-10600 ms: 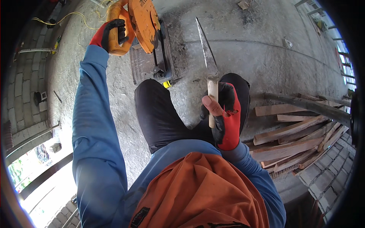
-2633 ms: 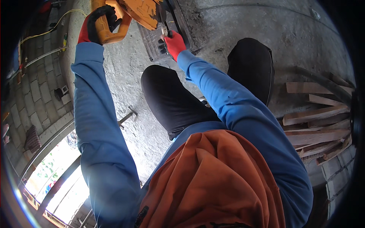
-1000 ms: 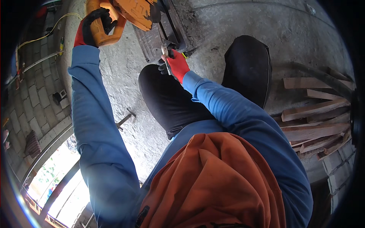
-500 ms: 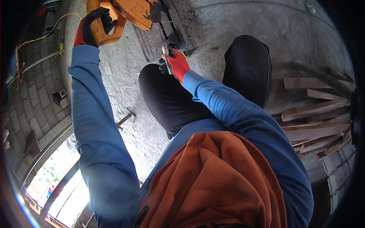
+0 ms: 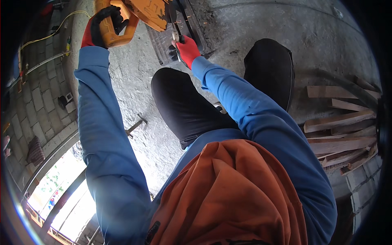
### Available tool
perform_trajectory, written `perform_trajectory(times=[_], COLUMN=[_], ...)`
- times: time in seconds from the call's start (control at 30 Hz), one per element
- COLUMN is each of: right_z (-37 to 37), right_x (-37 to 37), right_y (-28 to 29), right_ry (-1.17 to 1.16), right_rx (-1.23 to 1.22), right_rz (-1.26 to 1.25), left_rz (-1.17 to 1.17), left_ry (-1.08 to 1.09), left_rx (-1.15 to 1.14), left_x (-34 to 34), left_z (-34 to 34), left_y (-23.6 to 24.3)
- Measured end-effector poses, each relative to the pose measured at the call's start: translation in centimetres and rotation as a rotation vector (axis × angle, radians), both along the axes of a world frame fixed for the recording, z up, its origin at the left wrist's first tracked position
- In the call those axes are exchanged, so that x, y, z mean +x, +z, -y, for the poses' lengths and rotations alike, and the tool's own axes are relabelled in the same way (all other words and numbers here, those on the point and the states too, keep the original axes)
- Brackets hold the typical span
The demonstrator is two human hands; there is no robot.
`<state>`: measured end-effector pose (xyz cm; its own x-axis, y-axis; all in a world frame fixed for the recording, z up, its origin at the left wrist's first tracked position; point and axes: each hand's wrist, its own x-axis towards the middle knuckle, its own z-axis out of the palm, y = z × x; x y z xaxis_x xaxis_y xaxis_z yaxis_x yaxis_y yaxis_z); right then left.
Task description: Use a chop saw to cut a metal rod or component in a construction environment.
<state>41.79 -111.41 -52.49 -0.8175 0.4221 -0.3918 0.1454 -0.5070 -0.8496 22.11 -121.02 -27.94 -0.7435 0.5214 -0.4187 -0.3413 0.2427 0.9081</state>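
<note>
At the top left, my left hand (image 5: pixel 102 26), in a black and red glove, is closed round the looped handle of an orange cut-off saw (image 5: pixel 147 14). The saw's dark disc (image 5: pixel 171 14) sits over a grey metal base (image 5: pixel 161 53) on the floor. My right hand (image 5: pixel 188 50), in a matching glove, grips a narrow pale bar (image 5: pixel 176 37) whose far end reaches up to the disc. Small orange sparks show beside the disc. Where the bar meets the disc is hard to make out.
A hammer (image 5: pixel 136 125) lies on the concrete floor left of my knees. Several wooden pieces (image 5: pixel 339 123) are piled at the right. A yellow cable (image 5: pixel 55 35) runs along the left by a block wall (image 5: pixel 41 98).
My right hand has moved a little farther forward with the bar, closer to the disc. More sparks show now. My left hand stays on the saw handle.
</note>
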Motion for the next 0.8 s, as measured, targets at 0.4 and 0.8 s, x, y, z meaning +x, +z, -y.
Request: perform_trajectory(times=[0.4, 0.8], right_z=[1.4, 1.5], right_x=[2.4, 5.5], right_y=[-1.4, 1.7], right_ry=[0.004, 0.040], right_rx=[0.055, -0.027], right_rz=[0.014, 0.047], left_rz=[-0.031, -0.121], left_ry=[-0.026, 0.107], left_rx=[-0.049, -0.032], left_x=[0.3, 3.3], left_z=[-0.7, -2.2], left_y=[-0.1, 1.0])
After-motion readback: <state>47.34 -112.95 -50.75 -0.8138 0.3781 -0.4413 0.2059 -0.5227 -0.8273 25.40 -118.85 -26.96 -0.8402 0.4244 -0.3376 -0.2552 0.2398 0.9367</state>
